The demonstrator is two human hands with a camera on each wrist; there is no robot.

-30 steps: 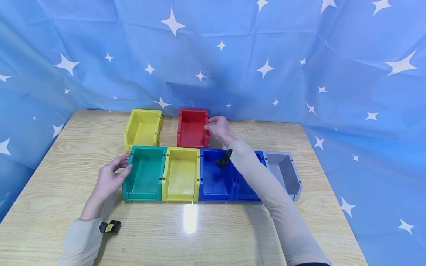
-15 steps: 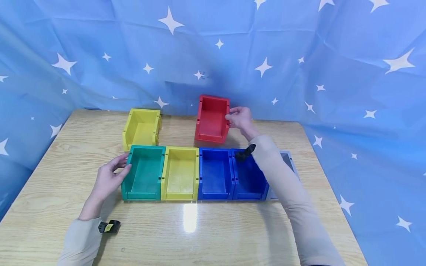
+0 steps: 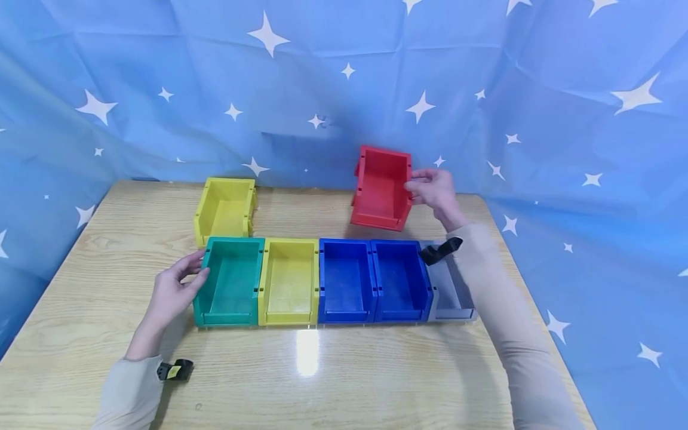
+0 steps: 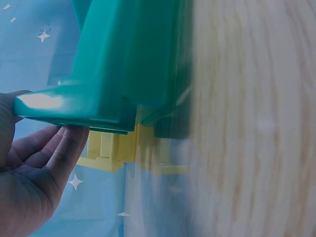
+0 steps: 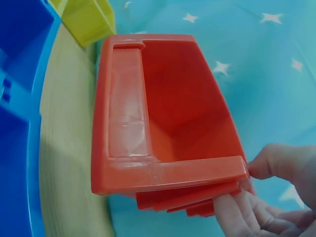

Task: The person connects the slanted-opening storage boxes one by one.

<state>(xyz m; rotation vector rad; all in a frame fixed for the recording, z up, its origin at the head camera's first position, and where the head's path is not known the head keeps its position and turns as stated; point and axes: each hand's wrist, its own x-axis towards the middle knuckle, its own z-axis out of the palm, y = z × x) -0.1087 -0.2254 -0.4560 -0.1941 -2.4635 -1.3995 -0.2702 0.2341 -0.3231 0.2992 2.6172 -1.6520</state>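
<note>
My right hand pinches the right side wall of a red storage bin and holds it tilted over the back of the table. In the right wrist view, the thumb presses the rim of the red bin while the fingers curl under its ribbed side. At the left end of a row, my left hand grips the left wall of a green storage bin. The left wrist view has its thumb at the top edge of the green bin and fingers against the outside.
Right of the green bin stand a yellow bin, two blue bins and a grey bin, partly covered by the right forearm. Behind the row is another yellow bin. A starry blue cloth hangs behind the wooden table.
My right hand has lifted the red bin from the back of the table and carried it rightward, tilting it. My left hand stays at the green bin.
</note>
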